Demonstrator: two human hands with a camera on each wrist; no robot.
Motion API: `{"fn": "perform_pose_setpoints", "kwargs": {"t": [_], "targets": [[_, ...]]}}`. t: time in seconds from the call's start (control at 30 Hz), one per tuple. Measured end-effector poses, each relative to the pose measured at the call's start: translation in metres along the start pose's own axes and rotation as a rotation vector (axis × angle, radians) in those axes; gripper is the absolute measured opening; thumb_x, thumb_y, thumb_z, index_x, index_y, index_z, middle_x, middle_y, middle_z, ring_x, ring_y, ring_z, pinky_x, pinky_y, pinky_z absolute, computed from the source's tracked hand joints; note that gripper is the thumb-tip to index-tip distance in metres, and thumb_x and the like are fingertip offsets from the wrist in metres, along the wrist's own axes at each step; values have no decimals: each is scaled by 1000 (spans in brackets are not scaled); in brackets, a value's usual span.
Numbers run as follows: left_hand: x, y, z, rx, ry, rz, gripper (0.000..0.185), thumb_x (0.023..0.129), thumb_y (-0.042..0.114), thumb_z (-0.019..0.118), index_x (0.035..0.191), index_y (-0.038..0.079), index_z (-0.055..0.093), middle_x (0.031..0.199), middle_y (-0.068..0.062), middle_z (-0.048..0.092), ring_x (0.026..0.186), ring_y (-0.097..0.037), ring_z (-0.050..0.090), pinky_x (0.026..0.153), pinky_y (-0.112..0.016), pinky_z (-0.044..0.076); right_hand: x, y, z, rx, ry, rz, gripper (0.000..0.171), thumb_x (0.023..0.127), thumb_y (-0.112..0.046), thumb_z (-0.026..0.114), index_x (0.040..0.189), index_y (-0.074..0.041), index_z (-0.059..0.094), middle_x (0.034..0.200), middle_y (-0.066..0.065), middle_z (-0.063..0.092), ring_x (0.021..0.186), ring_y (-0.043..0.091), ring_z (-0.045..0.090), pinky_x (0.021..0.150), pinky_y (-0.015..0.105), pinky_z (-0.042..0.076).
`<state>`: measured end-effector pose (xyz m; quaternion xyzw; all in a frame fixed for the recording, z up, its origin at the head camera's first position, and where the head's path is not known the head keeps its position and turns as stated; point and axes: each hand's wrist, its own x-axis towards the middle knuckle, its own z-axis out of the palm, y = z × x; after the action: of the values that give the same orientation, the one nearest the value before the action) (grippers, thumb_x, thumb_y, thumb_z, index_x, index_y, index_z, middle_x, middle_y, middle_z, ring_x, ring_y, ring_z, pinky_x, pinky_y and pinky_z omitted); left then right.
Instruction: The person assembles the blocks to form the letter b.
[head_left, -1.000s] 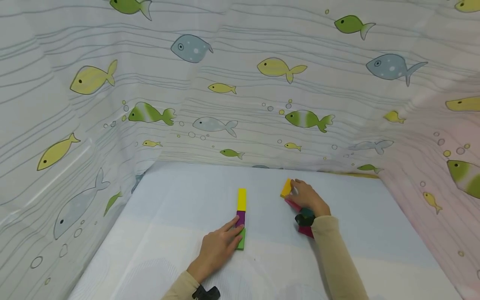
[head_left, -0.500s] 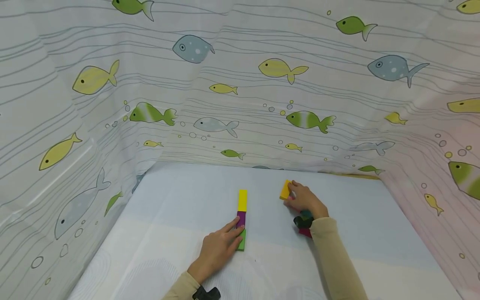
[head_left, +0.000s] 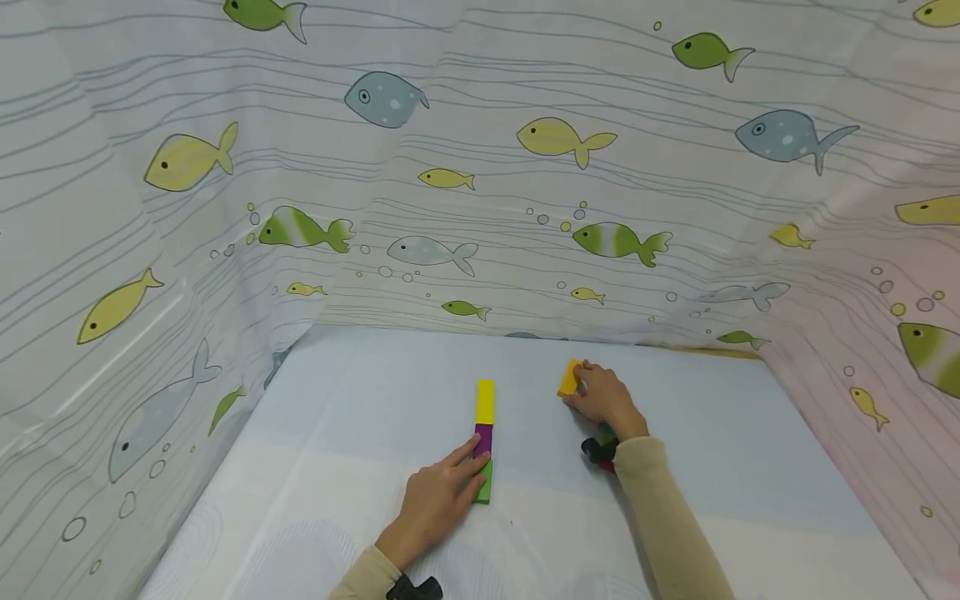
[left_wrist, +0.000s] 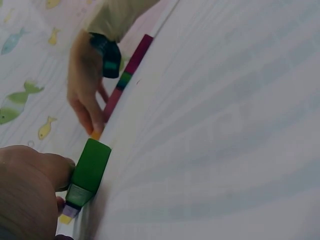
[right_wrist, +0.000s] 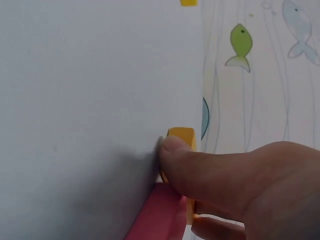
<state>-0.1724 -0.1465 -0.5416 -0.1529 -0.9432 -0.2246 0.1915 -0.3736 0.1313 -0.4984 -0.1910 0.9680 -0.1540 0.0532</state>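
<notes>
A row of three blocks lies on the pale blue mat (head_left: 360,417): yellow (head_left: 485,400), purple (head_left: 483,439) and green (head_left: 485,483). My left hand (head_left: 438,496) rests beside that row with its fingers lying on the purple and green blocks; the left wrist view has the green block (left_wrist: 90,170) close against the hand. To the right, my right hand (head_left: 603,398) pinches an orange block (head_left: 569,379) at the far end of a second row. In the right wrist view the thumb (right_wrist: 200,167) presses the orange block (right_wrist: 181,135) above a pink block (right_wrist: 157,215). The hand hides most of that row.
Fish-print curtains (head_left: 480,183) close in the mat at the back, left and right. A dark red block (head_left: 609,467) shows under the right wrist. Bare mat lies left of the yellow block and right of my right arm.
My right hand has drawn slightly left and down over the orange block, now covering the pink block that showed beneath it. The left hand has stayed on the row.
</notes>
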Motion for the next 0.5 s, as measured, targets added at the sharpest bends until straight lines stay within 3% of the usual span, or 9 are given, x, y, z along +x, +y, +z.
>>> {"fn": "perform_pose_setpoints", "kwargs": {"t": [0.17, 0.5], "targets": [[-1, -1, -2, 16, 17, -6, 34, 91, 32, 70, 124, 23, 71, 140, 2, 60, 73, -25, 71, 46, -25, 41, 7, -13, 7, -57, 14, -21, 64, 93, -36, 67, 140, 4, 50, 150, 28, 41, 123, 53, 48, 96, 64, 43], [0, 0, -1, -25, 22, 4, 32, 91, 31, 70, 122, 23, 72, 139, 2, 60, 86, -25, 73, 51, -29, 47, 35, -38, 9, -104, -46, 31, 66, 94, -37, 67, 144, 1, 47, 154, 25, 36, 128, 47, 46, 103, 60, 39]]}}
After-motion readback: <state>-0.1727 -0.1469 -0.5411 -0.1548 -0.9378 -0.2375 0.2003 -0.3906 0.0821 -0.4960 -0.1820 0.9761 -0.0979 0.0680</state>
